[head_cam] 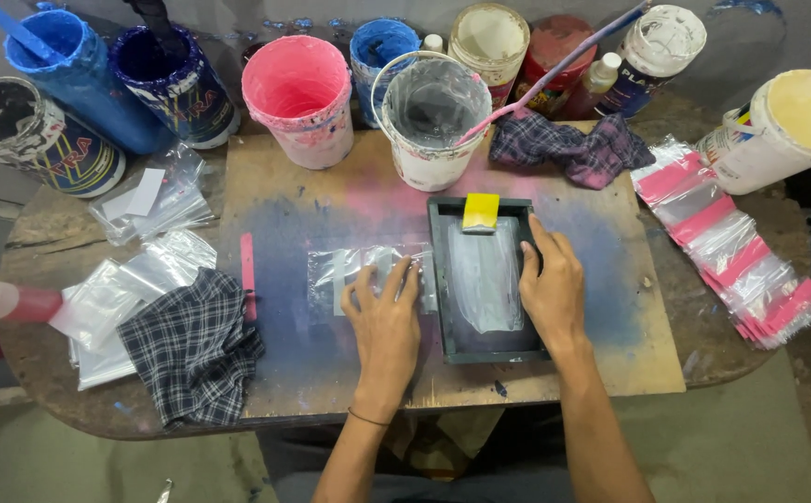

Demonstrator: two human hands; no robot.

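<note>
The left hand (384, 315) lies flat and open on a clear plastic bag (354, 272); the right hand (551, 287) grips the edge of the printing screen frame (443, 279).

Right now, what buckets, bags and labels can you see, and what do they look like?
Pink bucket: back middle, round, paint-smeared.
White bucket: beside it, pink stick inside.
Labelled cans: back left, dark blue with striped labels.
Clear bag: flat under the left hand.
Pink-topped bags: row at right.
</note>
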